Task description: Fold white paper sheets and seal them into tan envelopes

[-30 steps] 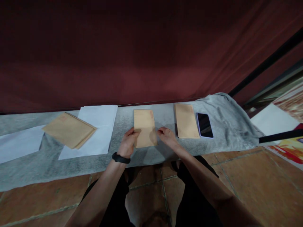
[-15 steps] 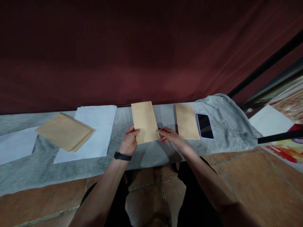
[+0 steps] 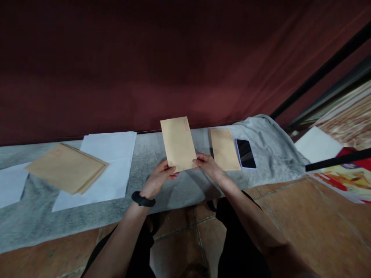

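Observation:
A brown envelope (image 3: 179, 143) with faint red print near its top right corner is held up over the grey cloth. My left hand (image 3: 161, 175) pinches its lower left corner, thumb on the front face. At the lower right edge, my right hand (image 3: 205, 162) is closed on the same envelope, its thumb in front. Just right of that hand lies a stack of brown envelopes (image 3: 225, 150). Further left, another pile of brown envelopes (image 3: 68, 166) rests at a slant on white paper sheets (image 3: 116, 170).
A phone (image 3: 246, 153) with a pale purple case lies right of the envelope stack. The grey cloth (image 3: 185, 193) covers a long narrow surface beneath a dark red hanging (image 3: 162, 77). More white paper (image 3: 13, 183) lies at far left. Black bars (image 3: 339, 159) cross the right side.
The held envelope has been raised slightly and tilted toward me. My left hand has slid down to its bottom left corner. The view has shifted a little.

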A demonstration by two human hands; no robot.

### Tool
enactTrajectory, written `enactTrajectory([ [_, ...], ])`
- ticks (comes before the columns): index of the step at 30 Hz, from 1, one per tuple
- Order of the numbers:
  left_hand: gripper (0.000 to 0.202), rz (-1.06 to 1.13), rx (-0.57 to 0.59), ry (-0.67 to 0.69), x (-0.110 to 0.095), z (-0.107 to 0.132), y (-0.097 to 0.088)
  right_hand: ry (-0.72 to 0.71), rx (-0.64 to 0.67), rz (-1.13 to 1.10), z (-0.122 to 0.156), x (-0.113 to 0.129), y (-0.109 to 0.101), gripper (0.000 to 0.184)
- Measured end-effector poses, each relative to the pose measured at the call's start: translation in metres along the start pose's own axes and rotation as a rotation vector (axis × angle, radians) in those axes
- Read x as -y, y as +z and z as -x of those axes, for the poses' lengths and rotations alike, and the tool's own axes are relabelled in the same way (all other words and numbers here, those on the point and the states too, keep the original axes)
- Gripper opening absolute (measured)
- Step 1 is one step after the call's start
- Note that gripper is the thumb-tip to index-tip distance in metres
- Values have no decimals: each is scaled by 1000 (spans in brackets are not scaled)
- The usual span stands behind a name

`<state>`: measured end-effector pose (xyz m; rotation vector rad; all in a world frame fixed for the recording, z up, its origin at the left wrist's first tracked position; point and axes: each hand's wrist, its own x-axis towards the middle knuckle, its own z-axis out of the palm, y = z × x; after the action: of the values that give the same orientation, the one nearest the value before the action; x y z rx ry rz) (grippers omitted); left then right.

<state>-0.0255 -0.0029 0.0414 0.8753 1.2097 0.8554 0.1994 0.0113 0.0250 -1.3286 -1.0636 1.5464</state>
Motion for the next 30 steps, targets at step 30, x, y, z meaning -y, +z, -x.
enactTrajectory([
  [30, 37, -88, 82, 186, 21, -13, 36, 107, -633, -395, 69, -23, -96, 16],
])
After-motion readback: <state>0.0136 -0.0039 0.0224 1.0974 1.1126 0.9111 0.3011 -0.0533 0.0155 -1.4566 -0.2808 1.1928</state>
